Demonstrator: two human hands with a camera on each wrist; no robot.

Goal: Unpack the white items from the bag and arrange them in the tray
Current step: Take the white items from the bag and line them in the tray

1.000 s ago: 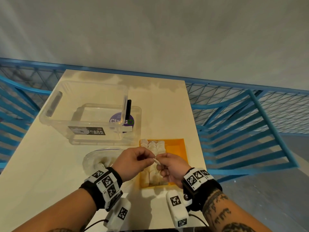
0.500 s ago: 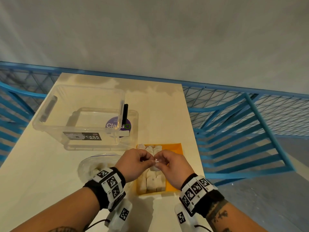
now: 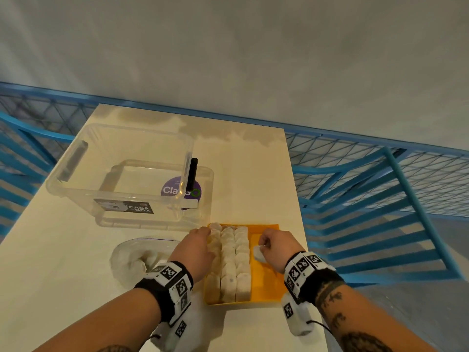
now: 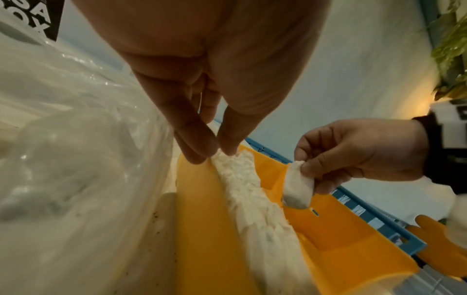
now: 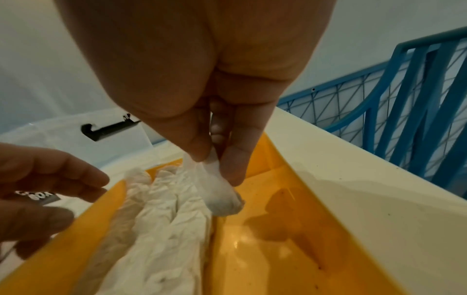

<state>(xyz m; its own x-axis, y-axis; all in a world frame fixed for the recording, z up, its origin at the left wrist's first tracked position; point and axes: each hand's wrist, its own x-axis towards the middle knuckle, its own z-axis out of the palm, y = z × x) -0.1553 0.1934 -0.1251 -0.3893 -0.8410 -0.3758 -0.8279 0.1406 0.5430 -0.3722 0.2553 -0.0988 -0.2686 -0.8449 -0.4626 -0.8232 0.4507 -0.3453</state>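
Placing looked to be the step in hand: the right hand (image 3: 275, 250) pinched one white item (image 5: 220, 197) by its top edge between thumb and fingers and held it hanging over the bare orange floor of the tray (image 3: 266, 283), just beside the three rows of items (image 3: 229, 262) already packed along the tray's left side. The left hand (image 3: 196, 250) hovered over the left rim, its thumb and fingers drawn near together at the far end of the nearest row; whether they pinched anything or only touched it could not be told. The bag (image 3: 138, 257) lay on the bench (image 3: 63, 262) just left of the tray, with more white bulk inside, so the job seemed well along but unfinished. Next, I judged, the item had to be lowered upright against the third row to start a fourth, then let go without tipping its neighbours. The left hand hid part of the first row, the count left in the bag was unreadable through the crumpled plastic, and a clear box (image 3: 121, 174) stood behind.
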